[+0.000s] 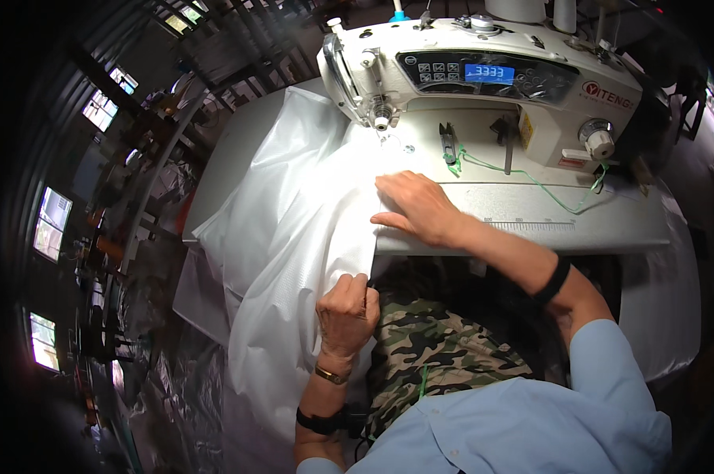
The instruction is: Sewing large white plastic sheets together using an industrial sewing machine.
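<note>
Nearest us, a worker's left hand (pixel 346 313) closes its grip on the edge of a glossy white woven cloth (pixel 290 225), which spills off a pale grey desk (pixel 222 186). Farther up, the right hand (pixel 417 204) touches that edge, its grip parted between thumb and fingers. Beyond, a white metal sewing machine (pixel 483 79) stands brightly lit.

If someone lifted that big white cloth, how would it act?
The white cloth would probably flop rather than hold its shape, as it hangs in loose folds over the table's front edge. It looks fairly light for its size, seeming thin. Its soft sheen suggests it might slide easily.
</note>
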A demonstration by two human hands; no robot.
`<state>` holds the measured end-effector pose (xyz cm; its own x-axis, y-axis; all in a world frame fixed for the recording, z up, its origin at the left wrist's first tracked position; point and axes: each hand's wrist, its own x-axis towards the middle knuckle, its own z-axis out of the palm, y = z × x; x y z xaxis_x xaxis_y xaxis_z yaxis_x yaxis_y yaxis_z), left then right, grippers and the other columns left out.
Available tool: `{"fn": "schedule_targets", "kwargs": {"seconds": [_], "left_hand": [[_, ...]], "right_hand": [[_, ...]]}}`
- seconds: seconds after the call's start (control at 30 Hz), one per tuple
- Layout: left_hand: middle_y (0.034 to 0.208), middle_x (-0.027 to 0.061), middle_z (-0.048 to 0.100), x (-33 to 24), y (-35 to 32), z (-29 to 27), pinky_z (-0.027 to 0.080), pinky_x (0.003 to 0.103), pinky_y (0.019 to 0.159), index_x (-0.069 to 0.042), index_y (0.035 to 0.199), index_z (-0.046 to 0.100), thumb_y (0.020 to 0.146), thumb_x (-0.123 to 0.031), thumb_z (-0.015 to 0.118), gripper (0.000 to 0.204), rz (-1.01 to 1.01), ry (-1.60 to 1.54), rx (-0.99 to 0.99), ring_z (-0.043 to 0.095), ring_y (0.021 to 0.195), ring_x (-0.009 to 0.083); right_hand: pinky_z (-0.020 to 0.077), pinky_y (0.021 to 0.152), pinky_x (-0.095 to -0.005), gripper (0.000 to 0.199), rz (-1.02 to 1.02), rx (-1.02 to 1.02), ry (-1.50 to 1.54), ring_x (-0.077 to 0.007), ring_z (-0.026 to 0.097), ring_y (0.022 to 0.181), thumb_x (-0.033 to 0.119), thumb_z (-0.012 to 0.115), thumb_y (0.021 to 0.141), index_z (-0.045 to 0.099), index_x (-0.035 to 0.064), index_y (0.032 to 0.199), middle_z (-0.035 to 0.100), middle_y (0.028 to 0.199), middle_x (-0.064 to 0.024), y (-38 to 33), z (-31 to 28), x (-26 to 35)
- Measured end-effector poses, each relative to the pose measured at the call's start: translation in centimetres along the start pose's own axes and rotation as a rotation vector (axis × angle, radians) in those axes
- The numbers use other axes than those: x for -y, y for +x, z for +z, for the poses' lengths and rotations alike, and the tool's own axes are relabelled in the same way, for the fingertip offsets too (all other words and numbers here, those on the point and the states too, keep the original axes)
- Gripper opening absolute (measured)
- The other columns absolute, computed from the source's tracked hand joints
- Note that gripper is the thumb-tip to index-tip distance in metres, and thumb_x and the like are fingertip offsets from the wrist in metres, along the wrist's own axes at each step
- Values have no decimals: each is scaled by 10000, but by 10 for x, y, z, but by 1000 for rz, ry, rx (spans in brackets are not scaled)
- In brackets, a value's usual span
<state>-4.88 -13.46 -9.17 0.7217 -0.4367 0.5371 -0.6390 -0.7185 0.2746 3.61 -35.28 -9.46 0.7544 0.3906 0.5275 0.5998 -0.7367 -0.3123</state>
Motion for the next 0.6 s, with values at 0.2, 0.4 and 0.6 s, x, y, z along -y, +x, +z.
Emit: {"fn": "schedule_targets", "kwargs": {"seconds": [0.2, 0.4, 0.6], "left_hand": [[664, 134, 492, -4, 0, 7, 431, 425, 516, -33, 765, 563, 792, -57, 590, 45, -12, -92, -42, 544, 573, 331], [726, 139, 577, -13, -10, 6, 457, 410, 550, -20, 923, 664, 771, -50, 610, 164, -75, -53, 5, 582, 613, 335], [748, 170, 581, -19, 21, -4, 470, 425, 598, -3, 944, 642, 785, -51, 598, 172, -10, 15, 200, 591, 681, 358]], "right_hand": [[496, 672, -387, 239, 53, -163, 369, -308, 589, 729, 215, 704, 839, 577, 26, 767, 596, 770, -133, -97, 57, 61], [485, 854, -485, 301, 177, 398, 981, -371, 609, 985, 268, 621, 892, 611, 27, 1073, 619, 1054, -214, -70, 198, 35], [481, 864, -476, 309, 44, 500, 1065, -366, 608, 991, 271, 632, 880, 610, 27, 1068, 620, 1056, -214, -17, 215, 85]]}}
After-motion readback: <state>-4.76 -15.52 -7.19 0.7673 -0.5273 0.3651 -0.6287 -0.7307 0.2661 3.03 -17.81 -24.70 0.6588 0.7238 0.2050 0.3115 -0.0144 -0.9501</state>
